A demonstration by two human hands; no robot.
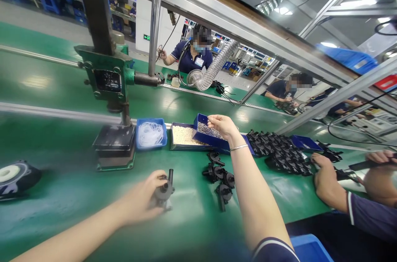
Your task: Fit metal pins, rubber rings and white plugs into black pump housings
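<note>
My left hand point(141, 198) is wrapped round a black plastic housing point(164, 191) with a round body and a spout pointing up, held just over the green bench; both are a little blurred. At the small blue bin point(208, 141) of metal pins point(211, 130), my right hand point(223, 126) has its thumb and fingertips pinched together above the bin's left part. Whatever lies between those fingertips is too small to make out. Several more black housings point(223, 191) lie loose on the bench, between my two forearms.
A green press point(108, 76) stands at left, beside a blue tray point(151, 146) of clear rings. A bin of cream-coloured pellets point(186, 134) sits under the pin bin. Piled black parts point(279, 152) lie at right, near a co-worker's hand point(325, 173). A blurred black part point(18, 177) rests far left.
</note>
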